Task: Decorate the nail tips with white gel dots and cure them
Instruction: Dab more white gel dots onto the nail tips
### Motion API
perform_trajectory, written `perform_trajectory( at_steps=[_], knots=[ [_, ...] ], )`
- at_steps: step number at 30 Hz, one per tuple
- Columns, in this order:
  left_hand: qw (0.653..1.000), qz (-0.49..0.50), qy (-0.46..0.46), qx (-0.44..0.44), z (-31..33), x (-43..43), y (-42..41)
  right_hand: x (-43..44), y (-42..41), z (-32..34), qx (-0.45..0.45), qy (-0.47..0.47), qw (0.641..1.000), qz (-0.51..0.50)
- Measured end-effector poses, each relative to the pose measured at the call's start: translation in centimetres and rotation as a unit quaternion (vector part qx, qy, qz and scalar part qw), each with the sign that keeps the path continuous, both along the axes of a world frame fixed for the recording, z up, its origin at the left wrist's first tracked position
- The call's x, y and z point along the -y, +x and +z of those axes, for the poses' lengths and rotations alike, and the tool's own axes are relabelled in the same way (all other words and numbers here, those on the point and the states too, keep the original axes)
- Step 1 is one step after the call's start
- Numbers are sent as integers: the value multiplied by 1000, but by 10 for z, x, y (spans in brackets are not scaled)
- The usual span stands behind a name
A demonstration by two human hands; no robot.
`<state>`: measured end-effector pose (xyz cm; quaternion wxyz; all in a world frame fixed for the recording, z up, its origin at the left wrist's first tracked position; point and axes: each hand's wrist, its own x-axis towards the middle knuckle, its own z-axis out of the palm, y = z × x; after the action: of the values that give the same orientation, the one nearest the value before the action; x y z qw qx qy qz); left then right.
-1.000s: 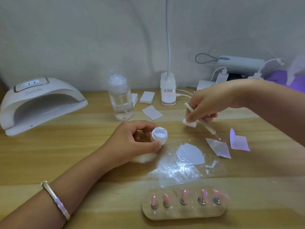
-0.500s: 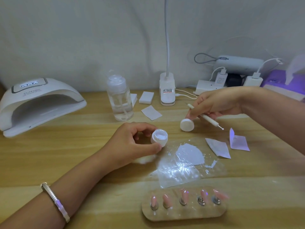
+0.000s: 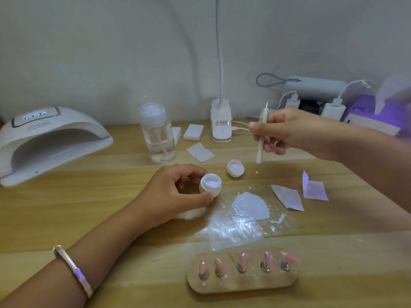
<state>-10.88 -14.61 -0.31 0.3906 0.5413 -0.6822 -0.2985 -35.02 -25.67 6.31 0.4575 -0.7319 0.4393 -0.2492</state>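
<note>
Your left hand [image 3: 175, 192] rests on the desk [image 3: 106, 210]. Its thumb and curled fingers grip the open gel pot [image 3: 210, 182], which tilts its mouth toward 2 o'clock and shows white gel inside. Your right hand [image 3: 287, 132] hovers above the desk at 2 o'clock from the pot and pinches the dotting tool [image 3: 260, 145] between thumb and fingers. The tool stands nearly upright, with a thin metal point at its top. Its lower end is blurred.

The pot's lid [image 3: 235, 167] lies on the desk at 1 o'clock from the pot, just beside it, with its inside facing up. Five pink nail tips [image 3: 242, 260] stand in a row on a wooden holder [image 3: 244, 284] at 5 o'clock, near the desk edge. Between pot and holder lies a clear sheet [image 3: 231, 232] bearing a white gel smear [image 3: 250, 205]. Two wipes [image 3: 288, 197] lie at 3 o'clock from the smear.

The curing lamp [image 3: 49, 138] sits at 10 o'clock, well apart, with its opening facing you. A clear pump bottle [image 3: 158, 134] stands at 11 o'clock. A desk lamp base [image 3: 220, 121] stands at 12 o'clock. Nothing lies between the tool and the pot.
</note>
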Motion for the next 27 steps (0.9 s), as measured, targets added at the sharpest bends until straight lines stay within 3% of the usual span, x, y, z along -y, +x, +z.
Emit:
perform_trajectory(
  at_steps=[4,6,9,12,23,27],
  knots=[
    [999,4,-47,5,2,-4,-1,-25,-2,-8,151,-42,987,-18],
    [996,3,-91,18,3,-6,-2,-42,-6,-15,183,-102,978,-4],
    [987,11,-153,51,6,-9,-7,-73,-11,-26,143,-241,960,25],
    [961,0,-232,149,11,-11,-14,-94,-17,-34,91,-344,934,14],
    [826,-16,-439,353,15,-2,-28,-108,-30,-59,86,-424,901,-25],
    [810,-27,-456,369,14,-1,-30,-107,-33,-64,75,-447,891,-29]
  ],
)
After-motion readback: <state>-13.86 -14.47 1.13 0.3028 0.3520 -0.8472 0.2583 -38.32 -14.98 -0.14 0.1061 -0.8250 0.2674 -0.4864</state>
